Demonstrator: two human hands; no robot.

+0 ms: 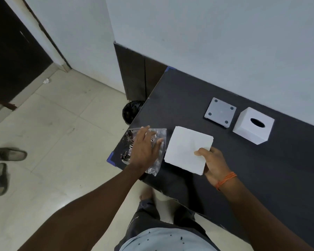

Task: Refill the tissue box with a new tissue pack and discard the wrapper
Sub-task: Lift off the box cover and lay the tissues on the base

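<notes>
A white stack of tissues (187, 147) is out of its wrapper and lies near the table's left end. My right hand (211, 164) grips its near right corner, thumb on top. The clear plastic wrapper (159, 136) with dark print lies flat at the table's left corner. My left hand (145, 147) rests on it with fingers spread. The white cube tissue box (253, 125) stands farther right, its oval slot facing up. Its grey base plate (220, 112) lies separately beside it, to the left.
The dark table (261, 169) runs along a white wall. A bin lined with a black bag (131, 111) stands on the floor just past the table's left edge. Two slippers (5, 165) lie on the tiled floor at left. A dark door is at far left.
</notes>
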